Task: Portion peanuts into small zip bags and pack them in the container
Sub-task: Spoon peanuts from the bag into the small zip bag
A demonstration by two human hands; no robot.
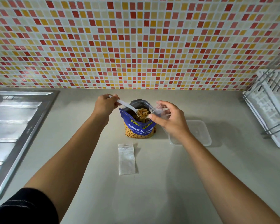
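A blue and yellow salted peanuts bag [140, 129] stands open on the counter. My left hand [104, 105] grips a white plastic spoon [126, 105] by its handle; the bowl carries a heap of peanuts [142, 112] above the bag's mouth. My right hand [167, 118] pinches a small clear zip bag [158, 110] with its opening held right beside the spoon's bowl. A clear plastic container [199, 131] sits on the counter behind my right wrist, partly hidden by it. Another small zip bag [126, 159] lies flat in front of the peanuts bag.
A steel sink drainboard [14, 126] fills the left side. A white dish rack [271, 107] stands at the right edge. A mosaic tiled wall [136, 42] rises behind the grey counter [152, 191].
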